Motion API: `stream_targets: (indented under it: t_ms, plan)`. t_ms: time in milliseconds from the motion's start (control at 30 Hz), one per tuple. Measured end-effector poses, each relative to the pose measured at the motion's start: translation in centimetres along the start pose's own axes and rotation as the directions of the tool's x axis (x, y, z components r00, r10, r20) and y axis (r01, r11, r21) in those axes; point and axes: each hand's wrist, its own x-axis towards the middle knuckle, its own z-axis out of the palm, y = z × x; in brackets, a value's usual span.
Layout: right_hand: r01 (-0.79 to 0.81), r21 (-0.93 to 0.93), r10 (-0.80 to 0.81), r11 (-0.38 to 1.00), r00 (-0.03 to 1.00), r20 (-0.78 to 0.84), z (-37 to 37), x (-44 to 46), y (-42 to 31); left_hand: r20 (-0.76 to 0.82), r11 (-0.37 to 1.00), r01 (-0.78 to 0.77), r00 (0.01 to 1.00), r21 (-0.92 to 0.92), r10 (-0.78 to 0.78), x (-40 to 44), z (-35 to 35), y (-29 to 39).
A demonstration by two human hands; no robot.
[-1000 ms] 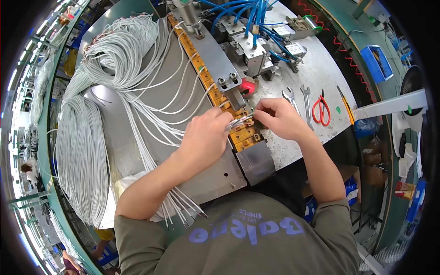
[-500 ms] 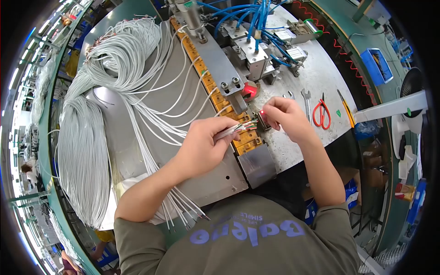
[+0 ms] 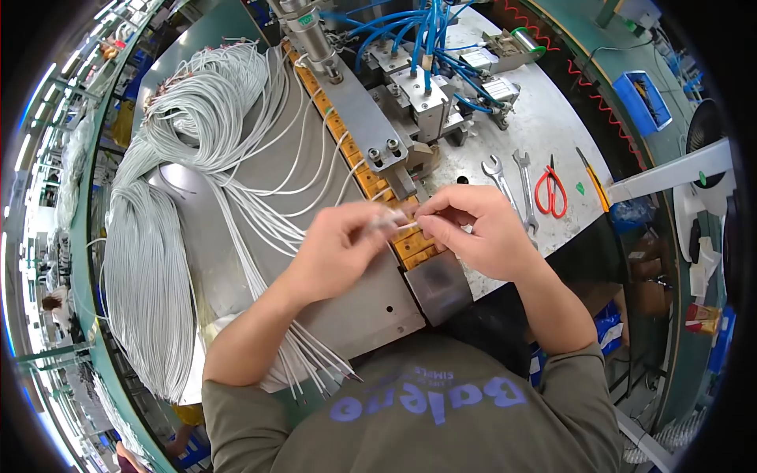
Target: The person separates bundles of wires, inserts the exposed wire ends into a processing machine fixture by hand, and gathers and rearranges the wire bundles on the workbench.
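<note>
White cables (image 3: 383, 223): a small bunch, blurred, in the left hand (image 3: 339, 246), above the near end of the yellow fixture row (image 3: 415, 247)
Left hand's grip: thumb and fingers pinching the bunch from its sides
Right hand (image 3: 479, 230): thumb and forefinger pressed together on the tip of one white strand that reaches across from the bunch
Fixture row: slanting from below both hands toward the upper left, a grey end block (image 3: 438, 288) at its near end
Steel bar (image 3: 359, 118): lying along the row, two bolts at its near end, an upright cylinder (image 3: 313, 41) farther back
Grey plate (image 3: 356, 317): left of the row, several cables curving across it
Cable coil (image 3: 201, 106): heaped at the upper left, a long bundle (image 3: 148, 288) trailing toward the person
Loose cable ends (image 3: 319, 364): below the left forearm
Blue tubes (image 3: 430, 49): gathered above the pneumatic unit (image 3: 420, 98)
Counter (image 3: 544, 102): pale-topped, bearing two wrenches (image 3: 524, 185), red-handled scissors (image 3: 551, 191) and a yellow-handled tool (image 3: 594, 183), side by side right of the hands
</note>
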Motion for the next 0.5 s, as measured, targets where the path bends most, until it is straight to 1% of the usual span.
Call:
stream_targets:
  t_ms: [67, 133, 167, 267, 300, 400, 433, 500]
  plan:
    - [-0.061, 0.011, 0.061, 0.998, 0.997, -0.035, 0.0, -0.1, 0.6, -0.109, 0.993, -0.038, 0.993, 0.115, 0.050, 0.0, 0.0, 0.7]
    - [-0.074, 0.062, 0.077, 0.995, 0.996, -0.044, 0.1, -0.2, 0.5, -0.183, 0.952, 0.151, 0.978, 0.268, -0.103, -0.2, -0.4, 3.9]
    - [-0.079, 0.090, 0.083, 0.993, 0.996, -0.043, 0.3, -0.2, 0.4, -0.146, 0.975, -0.101, 0.980, 0.198, 0.132, 0.1, 0.3, 2.4]
    - [-0.095, 0.168, 0.080, 0.981, 0.993, 0.092, 0.1, -0.4, -0.7, 0.060, 0.998, 0.070, 0.996, 0.009, -0.070, -0.5, 0.9, 1.2]
    - [-0.182, 0.237, 0.158, 0.954, 0.980, 0.120, -0.1, -0.3, -0.7, 0.033, 0.995, 0.010, 0.999, 0.099, -0.013, -0.4, 0.9, 1.5]
    - [-0.261, 0.190, 0.238, 0.946, 0.961, 0.139, -1.2, 0.3, 0.5, 0.139, 0.979, 0.199, 0.969, 0.043, -0.203, -0.5, 0.2, 2.3]
    - [-0.262, 0.205, 0.227, 0.943, 0.957, 0.178, -1.3, 0.2, 0.5, 0.156, 0.977, 0.213, 0.964, 0.019, -0.213, -0.6, 0.2, 2.1]
    - [-0.254, 0.184, 0.214, 0.950, 0.954, 0.212, -1.1, -0.1, 0.2, 0.150, 0.981, 0.182, 0.970, 0.071, -0.190, -0.7, 0.3, 1.9]
